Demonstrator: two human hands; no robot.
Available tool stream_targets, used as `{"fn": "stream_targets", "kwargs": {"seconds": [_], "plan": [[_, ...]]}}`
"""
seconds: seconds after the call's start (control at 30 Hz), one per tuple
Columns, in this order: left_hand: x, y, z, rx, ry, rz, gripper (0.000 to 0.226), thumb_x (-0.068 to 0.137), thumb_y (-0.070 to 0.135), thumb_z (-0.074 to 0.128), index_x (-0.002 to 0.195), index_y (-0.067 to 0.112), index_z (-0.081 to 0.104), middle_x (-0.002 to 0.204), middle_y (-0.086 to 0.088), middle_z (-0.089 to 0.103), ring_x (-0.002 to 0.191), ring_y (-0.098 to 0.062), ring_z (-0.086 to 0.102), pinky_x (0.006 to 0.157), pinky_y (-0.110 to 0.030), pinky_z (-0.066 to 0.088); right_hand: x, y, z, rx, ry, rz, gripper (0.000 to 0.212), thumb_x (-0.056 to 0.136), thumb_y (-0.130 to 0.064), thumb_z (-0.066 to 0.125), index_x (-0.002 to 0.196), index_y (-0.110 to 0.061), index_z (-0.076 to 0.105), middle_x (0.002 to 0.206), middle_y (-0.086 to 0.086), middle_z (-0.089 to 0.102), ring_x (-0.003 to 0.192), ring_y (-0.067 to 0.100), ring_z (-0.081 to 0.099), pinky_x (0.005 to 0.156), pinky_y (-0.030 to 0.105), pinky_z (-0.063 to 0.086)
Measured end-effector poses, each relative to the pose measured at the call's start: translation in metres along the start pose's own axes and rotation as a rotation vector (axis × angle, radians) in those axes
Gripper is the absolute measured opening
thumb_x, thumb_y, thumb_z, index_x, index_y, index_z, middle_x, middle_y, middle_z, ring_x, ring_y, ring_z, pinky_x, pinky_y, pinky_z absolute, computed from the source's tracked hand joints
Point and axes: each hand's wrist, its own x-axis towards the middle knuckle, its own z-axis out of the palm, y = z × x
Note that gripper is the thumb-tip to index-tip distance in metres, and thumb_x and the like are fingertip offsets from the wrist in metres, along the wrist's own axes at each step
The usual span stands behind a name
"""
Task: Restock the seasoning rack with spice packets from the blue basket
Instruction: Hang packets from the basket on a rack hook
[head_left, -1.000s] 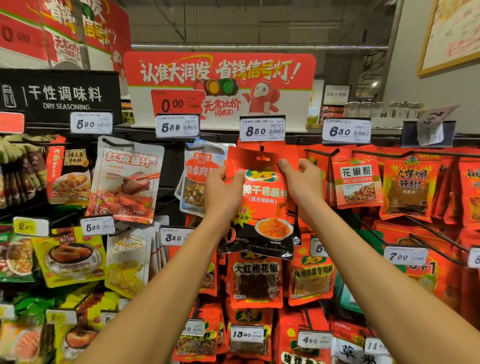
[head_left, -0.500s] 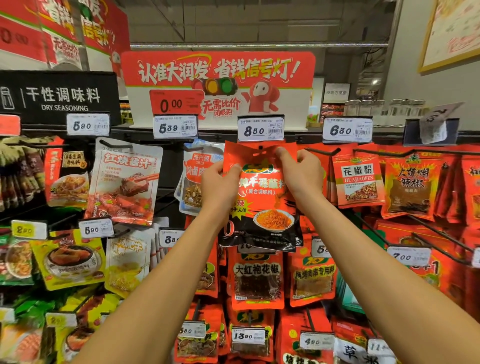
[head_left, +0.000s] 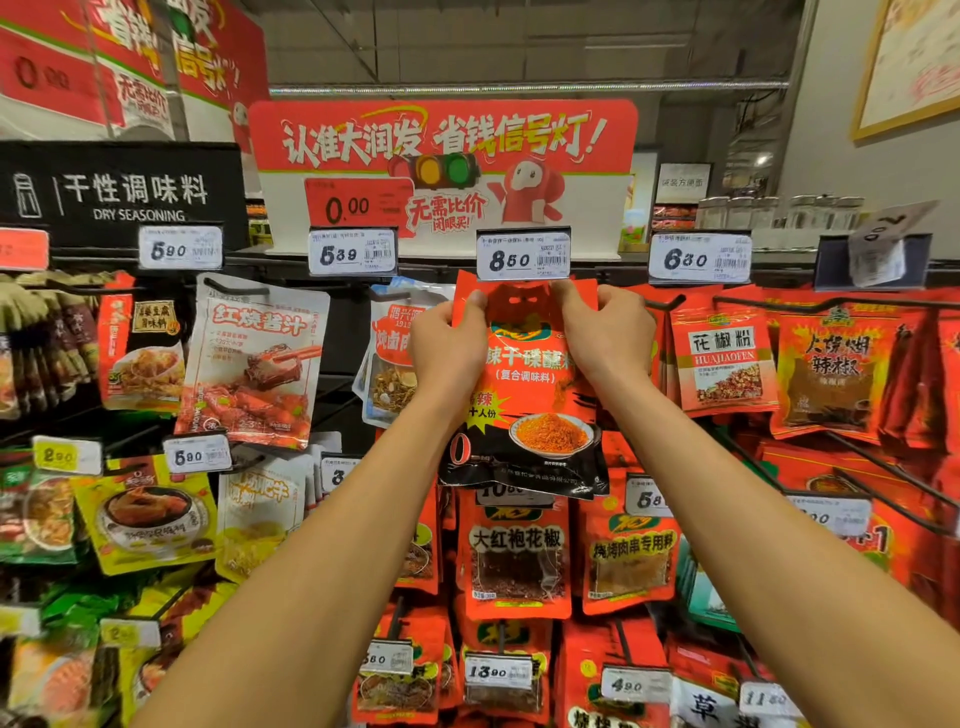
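A red and black spice packet (head_left: 527, 405) with a picture of orange powder in a bowl is held up against the top row of the seasoning rack, just under the 8.50 price tag (head_left: 523, 254). My left hand (head_left: 451, 345) pinches its upper left corner. My right hand (head_left: 605, 335) pinches its upper right corner. The packet's hang hole sits between my thumbs, right below the tag. The hook itself is hidden behind the packet. The blue basket is out of view.
Hooks full of packets surround the spot: a white braise-sauce packet (head_left: 254, 364) to the left, a red pepper-powder packet (head_left: 724, 358) to the right, a red peppercorn packet (head_left: 517, 556) below. A red promotion sign (head_left: 441, 140) stands above the rack.
Both hands have lifted the packet upward and toward the rack, from below the 8.50 tag to right beneath it. The grip moved to the packet's top corners.
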Motion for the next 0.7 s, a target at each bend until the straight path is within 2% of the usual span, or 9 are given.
{"fn": "stream_targets", "kwargs": {"seconds": [0.1,0.2,0.27,0.37,0.43,0.5,0.6,0.67,0.7], "plan": [[0.002,0.001,0.001,0.008,0.009,0.008,0.047,0.094,0.049,0.057,0.074,0.007,0.065,0.071,-0.017,0.07,0.067,-0.035,0.07,0.064,-0.054,0.057,0.0,0.0,-0.001,0.026,0.035,-0.029,0.051,0.087,-0.075,0.05,0.071,-0.027,0.042,0.073,-0.006,0.054,0.074,0.019,0.049,0.059,0.032,0.032],[0.006,-0.002,0.0,0.01,-0.019,-0.07,0.038,0.095,0.045,0.059,0.074,0.013,0.062,0.072,-0.017,0.066,0.07,-0.036,0.068,0.07,-0.055,0.058,0.002,0.004,0.001,-0.007,-0.067,0.063,0.051,0.086,-0.077,0.047,0.094,-0.027,0.047,0.099,0.005,0.066,0.093,0.028,0.062,0.076,0.041,0.045],[0.005,-0.006,-0.001,0.048,-0.043,-0.117,0.035,0.096,0.044,0.059,0.078,0.014,0.06,0.079,-0.02,0.068,0.076,-0.036,0.07,0.076,-0.057,0.057,0.0,0.01,0.003,-0.008,-0.12,0.089,0.048,0.087,-0.077,0.045,0.092,-0.029,0.044,0.102,0.005,0.061,0.1,0.031,0.063,0.079,0.041,0.043],[-0.005,-0.011,-0.009,0.16,-0.022,0.037,0.042,0.096,0.049,0.056,0.068,0.018,0.055,0.069,0.0,0.065,0.065,-0.015,0.063,0.06,-0.041,0.049,-0.013,0.018,-0.001,0.101,-0.175,0.059,0.058,0.087,-0.074,0.049,0.097,-0.018,0.053,0.11,-0.002,0.062,0.11,0.032,0.064,0.087,0.038,0.047],[-0.015,-0.02,-0.02,0.228,-0.046,0.117,0.03,0.094,0.051,0.058,0.087,0.023,0.066,0.087,0.008,0.069,0.079,-0.01,0.066,0.068,-0.034,0.051,-0.028,0.025,-0.008,0.229,-0.232,0.052,0.059,0.085,-0.065,0.059,0.108,-0.011,0.065,0.111,0.001,0.073,0.105,0.028,0.068,0.093,0.049,0.054],[-0.026,-0.031,-0.032,0.175,-0.196,0.053,0.028,0.092,0.043,0.063,0.114,0.027,0.066,0.105,0.007,0.072,0.091,-0.012,0.071,0.076,-0.03,0.056,-0.042,0.033,-0.016,0.291,-0.299,0.053,0.05,0.079,-0.058,0.063,0.106,-0.016,0.068,0.101,0.001,0.075,0.095,0.023,0.071,0.09,0.053,0.056],[-0.033,-0.045,-0.044,0.025,-0.416,-0.102,0.021,0.092,0.027,0.068,0.113,0.024,0.067,0.101,0.005,0.078,0.089,-0.011,0.075,0.07,-0.022,0.057,-0.047,0.045,-0.023,0.325,-0.329,0.068,0.047,0.072,-0.051,0.065,0.097,-0.011,0.068,0.088,0.003,0.075,0.082,0.024,0.073,0.076,0.052,0.058],[-0.025,-0.049,-0.042,-0.04,-0.398,-0.148,0.021,0.09,0.023,0.071,0.111,0.02,0.069,0.097,0.002,0.079,0.087,-0.016,0.076,0.072,-0.027,0.059,-0.041,0.05,-0.021,0.353,-0.343,0.091,0.034,0.075,-0.046,0.069,0.091,-0.016,0.068,0.077,-0.003,0.074,0.071,0.016,0.072,0.06,0.042,0.054],[-0.017,-0.05,-0.038,-0.032,-0.373,-0.149,0.021,0.089,0.022,0.073,0.109,0.018,0.069,0.095,0.001,0.079,0.085,-0.017,0.077,0.07,-0.028,0.059,-0.035,0.053,-0.017,0.341,-0.343,0.099,0.027,0.078,-0.043,0.071,0.09,-0.019,0.068,0.075,-0.003,0.074,0.071,0.016,0.073,0.06,0.039,0.054]]}}
